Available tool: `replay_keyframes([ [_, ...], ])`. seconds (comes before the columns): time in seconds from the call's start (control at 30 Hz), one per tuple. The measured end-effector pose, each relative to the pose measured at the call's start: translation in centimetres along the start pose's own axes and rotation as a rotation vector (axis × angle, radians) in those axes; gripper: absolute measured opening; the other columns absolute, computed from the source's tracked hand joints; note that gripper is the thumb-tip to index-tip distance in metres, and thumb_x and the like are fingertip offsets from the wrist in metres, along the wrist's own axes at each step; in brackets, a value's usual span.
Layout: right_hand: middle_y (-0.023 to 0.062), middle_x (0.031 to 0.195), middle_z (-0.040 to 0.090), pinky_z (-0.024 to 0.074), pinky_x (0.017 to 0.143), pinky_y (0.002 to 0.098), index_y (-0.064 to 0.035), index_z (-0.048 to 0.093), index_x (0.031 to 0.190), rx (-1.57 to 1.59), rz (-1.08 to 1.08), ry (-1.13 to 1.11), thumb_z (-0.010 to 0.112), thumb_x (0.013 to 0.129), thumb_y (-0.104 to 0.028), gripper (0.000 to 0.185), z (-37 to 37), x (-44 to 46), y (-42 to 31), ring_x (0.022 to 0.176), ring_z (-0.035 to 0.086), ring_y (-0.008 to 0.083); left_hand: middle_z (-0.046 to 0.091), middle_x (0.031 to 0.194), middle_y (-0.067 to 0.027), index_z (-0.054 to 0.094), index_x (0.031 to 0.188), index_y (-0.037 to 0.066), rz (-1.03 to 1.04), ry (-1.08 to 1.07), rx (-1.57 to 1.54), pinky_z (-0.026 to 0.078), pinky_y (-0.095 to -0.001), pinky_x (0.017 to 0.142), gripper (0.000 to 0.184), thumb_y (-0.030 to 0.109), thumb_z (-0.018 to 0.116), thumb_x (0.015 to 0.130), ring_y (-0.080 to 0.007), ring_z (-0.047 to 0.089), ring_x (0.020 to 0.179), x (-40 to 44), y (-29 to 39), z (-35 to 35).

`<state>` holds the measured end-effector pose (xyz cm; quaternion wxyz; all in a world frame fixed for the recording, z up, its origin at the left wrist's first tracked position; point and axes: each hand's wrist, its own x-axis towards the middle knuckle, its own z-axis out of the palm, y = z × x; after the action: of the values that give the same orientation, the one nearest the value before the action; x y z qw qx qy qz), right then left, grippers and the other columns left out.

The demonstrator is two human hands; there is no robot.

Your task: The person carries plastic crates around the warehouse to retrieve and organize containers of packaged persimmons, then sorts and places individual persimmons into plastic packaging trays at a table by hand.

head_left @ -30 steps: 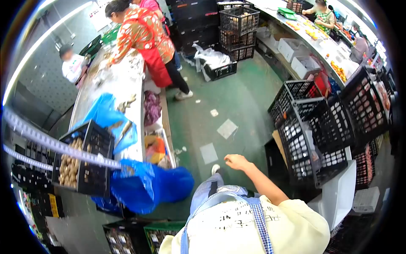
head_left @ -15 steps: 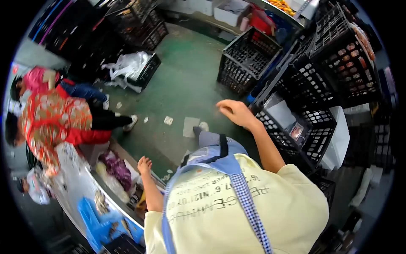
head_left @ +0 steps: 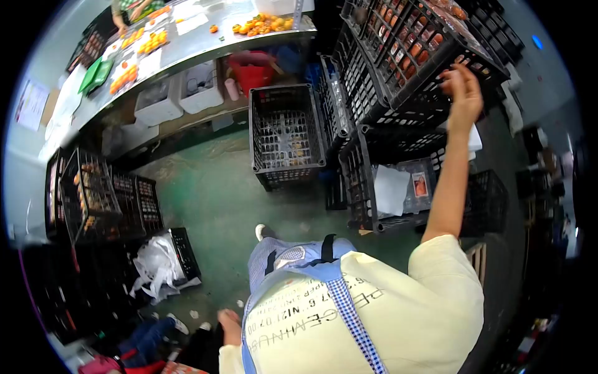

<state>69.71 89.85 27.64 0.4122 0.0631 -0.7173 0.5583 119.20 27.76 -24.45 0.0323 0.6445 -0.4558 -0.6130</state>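
My right hand (head_left: 464,96) reaches up at the side of a black plastic crate (head_left: 398,100). Its fingers are apart and slightly bent, with nothing visible in them; whether they touch the crate I cannot tell. Packs of reddish-orange produce (head_left: 408,59) fill that crate, seen through its slatted walls. Below it, a lower black crate (head_left: 358,181) holds a white sheet (head_left: 390,190) and a clear plastic pack with a picture label (head_left: 420,185). Low beside my body hangs my left hand (head_left: 229,322), its fingers too unclear to make out.
Another black crate (head_left: 288,165) stands on the green floor ahead. Behind it, a metal table (head_left: 199,34) carries orange and yellow produce, with a person at its far end. More crates (head_left: 93,193) and a plastic-draped crate (head_left: 177,249) stand left. Other people are at lower left.
My view has swung right toward the stacked crates, and the table ahead has come into sight. My right hand has risen from over the floor to the upper crate. My left hand has dropped lower.
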Motion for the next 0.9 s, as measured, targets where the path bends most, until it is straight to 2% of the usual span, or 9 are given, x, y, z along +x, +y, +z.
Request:
replay_keyframes([
  [0.17, 0.0004, 0.089, 0.066, 0.0464, 0.068, 0.0266, -0.0097, 0.062, 0.094, 0.085, 0.405, 0.391, 0.071, 0.081, -0.034, 0.029, -6.1, 9.7, 4.3, 0.077, 0.062, 0.0112, 0.058, 0.072, -0.0064, 0.062, 0.091, 0.005, 0.713, -0.399, -0.075, 0.044, -0.0295, 0.053, 0.021, 0.026, 0.059, 0.090, -0.0160, 0.054, 0.061, 13.9, 42.2, 18.2],
  [0.37, 0.0010, 0.084, 0.065, 0.0453, 0.071, 0.0276, -0.0111, 0.063, 0.087, -0.002, 0.541, 0.579, 0.076, 0.074, -0.043, 0.037, -8.7, 13.1, 6.6, 0.077, 0.060, 0.0123, 0.060, 0.076, -0.0011, 0.063, 0.100, 0.000, 1.653, -0.628, 0.387, 0.044, -0.0231, 0.057, 0.030, 0.028, 0.062, 0.090, -0.0093, 0.055, 0.069, -18.7, 73.6, 55.8],
  [0.4, -0.0007, 0.080, 0.063, 0.0440, 0.066, 0.0246, -0.0116, 0.063, 0.084, -0.039, 0.505, 0.603, 0.076, 0.073, -0.043, 0.036, -7.9, 12.6, 6.4, 0.072, 0.058, 0.0106, 0.065, 0.085, -0.0053, 0.063, 0.105, 0.000, 1.787, -0.528, 0.574, 0.046, -0.0239, 0.064, 0.031, 0.027, 0.061, 0.090, -0.0102, 0.058, 0.075, -25.1, 74.9, 59.5],
  [0.43, -0.0024, 0.076, 0.062, 0.0427, 0.062, 0.0216, -0.0122, 0.063, 0.080, -0.075, 0.462, 0.623, 0.076, 0.073, -0.043, 0.034, -7.4, 12.5, 6.2, 0.066, 0.056, 0.0090, 0.068, 0.094, -0.0084, 0.063, 0.107, 0.001, 1.836, -0.791, 0.429, 0.046, -0.0244, 0.069, 0.032, 0.027, 0.060, 0.090, -0.0107, 0.060, 0.079, -30.2, 74.9, 63.2],
  [0.53, 0.0018, 0.090, 0.064, 0.0465, 0.073, 0.0263, -0.0080, 0.065, 0.096, 0.026, 0.523, 0.521, 0.071, 0.077, -0.045, 0.042, -7.9, 12.5, 6.0, 0.080, 0.060, 0.0142, 0.068, 0.096, -0.0079, 0.062, 0.112, 0.007, 2.217, -0.866, 0.501, 0.049, -0.0298, 0.078, 0.032, 0.030, 0.060, 0.090, -0.0183, 0.064, 0.086, -42.4, 75.6, 72.9],
  [0.6, 0.0049, 0.099, 0.065, 0.0468, 0.084, 0.0307, -0.0045, 0.063, 0.105, 0.044, 0.609, 0.403, 0.063, 0.082, -0.048, 0.049, -9.1, 13.2, 6.2, 0.092, 0.061, 0.0190, 0.068, 0.094, -0.0132, 0.063, 0.104, 0.001, 2.555, -0.793, 0.486, 0.051, -0.0346, 0.072, 0.039, 0.036, 0.060, 0.087, -0.0236, 0.066, 0.078, -48.6, 75.2, 78.4],
  [0.63, 0.0053, 0.098, 0.066, 0.0475, 0.083, 0.0313, -0.0044, 0.063, 0.105, 0.042, 0.624, 0.410, 0.061, 0.084, -0.046, 0.047, -9.7, 13.2, 6.6, 0.090, 0.062, 0.0186, 0.066, 0.102, -0.0114, 0.061, 0.111, 0.007, 2.490, -0.786, 0.638, 0.049, -0.0325, 0.079, 0.032, 0.033, 0.056, 0.093, -0.0227, 0.064, 0.093, -50.5, 74.9, 80.8],
  [0.77, 0.0059, 0.091, 0.065, 0.0502, 0.072, 0.0306, -0.0034, 0.063, 0.100, -0.088, 0.714, 0.389, 0.060, 0.086, -0.040, 0.040, -10.3, 14.5, 5.5, 0.078, 0.062, 0.0174, 0.067, 0.096, -0.0143, 0.064, 0.103, 0.001, 2.946, -0.481, 0.575, 0.052, -0.0368, 0.071, 0.040, 0.038, 0.057, 0.090, -0.0248, 0.066, 0.084, -57.2, 72.8, 89.9],
  [0.9, 0.0058, 0.083, 0.065, 0.0499, 0.062, 0.0290, -0.0049, 0.064, 0.094, -0.241, 0.786, 0.496, 0.064, 0.082, -0.038, 0.035, -8.2, 15.4, 3.6, 0.067, 0.061, 0.0165, 0.066, 0.092, -0.0240, 0.067, 0.091, -0.003, 2.643, -0.697, 0.965, 0.050, -0.0467, 0.077, 0.055, 0.050, 0.051, 0.086, -0.0417, 0.062, 0.087, -63.6, 69.5, 93.9],
])
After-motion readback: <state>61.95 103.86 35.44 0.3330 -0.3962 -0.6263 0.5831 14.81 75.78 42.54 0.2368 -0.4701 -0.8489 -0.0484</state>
